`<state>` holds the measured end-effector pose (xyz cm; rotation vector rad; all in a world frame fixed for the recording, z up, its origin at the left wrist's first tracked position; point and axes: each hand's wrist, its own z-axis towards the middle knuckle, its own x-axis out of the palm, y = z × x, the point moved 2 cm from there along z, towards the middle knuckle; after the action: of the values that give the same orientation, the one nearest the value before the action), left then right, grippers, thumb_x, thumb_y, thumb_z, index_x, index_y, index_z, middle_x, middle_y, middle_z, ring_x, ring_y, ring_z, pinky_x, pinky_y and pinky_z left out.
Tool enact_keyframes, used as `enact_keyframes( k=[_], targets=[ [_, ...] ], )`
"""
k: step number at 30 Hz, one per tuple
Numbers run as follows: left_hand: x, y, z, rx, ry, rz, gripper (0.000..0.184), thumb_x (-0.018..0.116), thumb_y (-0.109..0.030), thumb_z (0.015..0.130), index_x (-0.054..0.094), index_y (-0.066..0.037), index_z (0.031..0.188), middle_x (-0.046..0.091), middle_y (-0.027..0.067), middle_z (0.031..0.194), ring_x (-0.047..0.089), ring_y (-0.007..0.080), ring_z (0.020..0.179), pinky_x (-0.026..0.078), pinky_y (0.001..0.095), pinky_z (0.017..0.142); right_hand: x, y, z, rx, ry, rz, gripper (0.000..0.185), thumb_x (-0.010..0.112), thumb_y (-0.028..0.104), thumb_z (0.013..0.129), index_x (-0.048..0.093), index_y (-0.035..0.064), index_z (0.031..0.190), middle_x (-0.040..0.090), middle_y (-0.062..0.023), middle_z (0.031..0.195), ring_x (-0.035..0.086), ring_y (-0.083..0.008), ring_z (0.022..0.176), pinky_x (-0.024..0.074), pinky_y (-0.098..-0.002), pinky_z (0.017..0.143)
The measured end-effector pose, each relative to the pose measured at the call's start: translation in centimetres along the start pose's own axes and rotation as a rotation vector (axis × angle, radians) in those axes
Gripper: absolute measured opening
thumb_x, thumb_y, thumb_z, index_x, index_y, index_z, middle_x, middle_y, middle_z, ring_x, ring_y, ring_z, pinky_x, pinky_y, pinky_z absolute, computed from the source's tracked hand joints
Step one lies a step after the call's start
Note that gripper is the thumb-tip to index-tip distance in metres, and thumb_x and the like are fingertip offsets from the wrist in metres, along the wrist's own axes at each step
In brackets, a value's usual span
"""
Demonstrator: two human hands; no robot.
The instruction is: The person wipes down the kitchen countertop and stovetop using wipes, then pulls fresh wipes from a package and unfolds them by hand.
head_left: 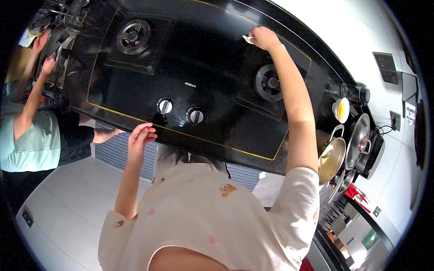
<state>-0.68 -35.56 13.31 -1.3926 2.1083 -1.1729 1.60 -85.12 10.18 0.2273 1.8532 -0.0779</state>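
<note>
My right hand (265, 39) is closed on a small crumpled white wipe (247, 39) over the far right part of the black glass gas hob (194, 54). It is beyond the right burner (270, 82), with my forearm passing over that side of the hob. My left hand (142, 134) hovers at the hob's near edge, left of two silver-and-black knobs (164, 106). Its fingers are loosely bent and slightly apart, with nothing visible in them. Farther left on the hob is the other burner (133, 37).
To the right stand a steel pot (332, 160), a lidded pan (357, 141), a white bowl with yellow contents (341, 110) and a glass jar (354, 93). At the left, another person in a green shirt (34, 140) works with both hands at a sink (60, 58).
</note>
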Motion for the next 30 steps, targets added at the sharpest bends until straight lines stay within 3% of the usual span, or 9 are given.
enact_keyframes(
  k=[8, 13, 30],
  targets=[
    [1.0, 0.5, -0.5, -0.017, 0.022, -0.01, 0.021, 0.044, -0.017, 0.088, 0.054, -0.004, 0.1, 0.058, 0.0056, 0.087, 0.057, 0.0135, 0.076, 0.045, 0.0253, 0.07, -0.3, 0.4, -0.2, -0.072, 0.0, -0.042, 0.012, 0.053, 0.011, 0.072, 0.056, 0.0108, 0.083, 0.06, -0.0117, 0.082, 0.057, -0.0291, 0.083, 0.0461, -0.0398, 0.071],
    [1.3, 1.5, -0.6, -0.025, 0.016, -0.012, 0.023, 0.045, -0.02, 0.087, 0.053, -0.004, 0.101, 0.059, 0.0051, 0.086, 0.057, 0.0137, 0.076, 0.045, 0.0267, 0.07, 0.9, 0.8, -2.2, -0.133, -0.181, -0.146, 0.013, 0.051, 0.008, 0.072, 0.059, 0.0095, 0.082, 0.06, -0.0081, 0.085, 0.057, -0.0252, 0.086, 0.0474, -0.0368, 0.072],
    [5.2, 0.9, -0.7, -0.05, 0.196, 0.097, 0.023, 0.043, -0.018, 0.088, 0.053, -0.003, 0.102, 0.059, 0.0067, 0.088, 0.057, 0.0157, 0.078, 0.045, 0.0276, 0.071, 1.8, -5.7, -10.6, 0.263, -0.025, -0.217, 0.012, 0.055, 0.01, 0.069, 0.062, 0.0076, 0.078, 0.061, -0.0127, 0.087, 0.058, -0.0259, 0.086, 0.0486, -0.0369, 0.07]
  ],
)
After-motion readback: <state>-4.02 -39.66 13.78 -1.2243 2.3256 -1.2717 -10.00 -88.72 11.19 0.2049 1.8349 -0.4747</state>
